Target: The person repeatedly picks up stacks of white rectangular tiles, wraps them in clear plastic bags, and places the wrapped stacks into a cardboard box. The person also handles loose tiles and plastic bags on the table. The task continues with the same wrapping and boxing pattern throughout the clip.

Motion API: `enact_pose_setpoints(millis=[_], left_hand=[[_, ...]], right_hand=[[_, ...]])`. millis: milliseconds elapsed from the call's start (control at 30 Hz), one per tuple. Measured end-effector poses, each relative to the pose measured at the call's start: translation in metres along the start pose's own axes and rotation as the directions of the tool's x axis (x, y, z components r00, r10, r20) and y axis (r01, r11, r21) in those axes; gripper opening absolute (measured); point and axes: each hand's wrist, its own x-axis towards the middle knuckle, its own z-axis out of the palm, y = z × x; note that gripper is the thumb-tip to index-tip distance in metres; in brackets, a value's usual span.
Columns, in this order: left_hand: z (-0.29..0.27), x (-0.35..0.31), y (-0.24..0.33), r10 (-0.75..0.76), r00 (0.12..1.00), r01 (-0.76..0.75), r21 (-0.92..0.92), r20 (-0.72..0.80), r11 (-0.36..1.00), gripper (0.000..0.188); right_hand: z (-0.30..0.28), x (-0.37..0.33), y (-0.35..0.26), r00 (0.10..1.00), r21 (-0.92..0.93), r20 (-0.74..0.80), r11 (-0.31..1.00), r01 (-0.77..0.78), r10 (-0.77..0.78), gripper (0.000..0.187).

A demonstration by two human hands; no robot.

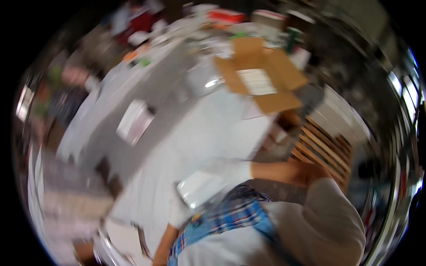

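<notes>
I watch through a head-worn fisheye, the left of its pair, pitched down over the table (pixel 155 181). It looks closely onto the left hand (pixel 178 213) and right hand (pixel 231 172), with the carton (pixel 284 75) farther out (blurred, edges bowing toward a dark rim).

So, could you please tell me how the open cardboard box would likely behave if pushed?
The cardboard box may slide rather than roll, being boxy; its splayed flaps would probably bend; white contents inside could add weight.
</notes>
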Motion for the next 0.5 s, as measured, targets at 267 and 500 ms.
enact_pose_setpoints(millis=[267,500], left_hand=[[-0.04,-0.057,0.029,0.138,0.984,-0.092,0.345,-0.112,0.934,0.117],[-0.162,-0.112,-0.009,0.225,0.359,0.393,0.366,-0.906,0.844,0.062]], right_hand=[[0.027,-0.031,-0.004,1.0,-0.02,-0.002,1.0,0.009,-0.009,0.114],[0.036,-0.018,0.027,0.993,0.046,-0.059,0.993,0.105,-0.102,0.121]])
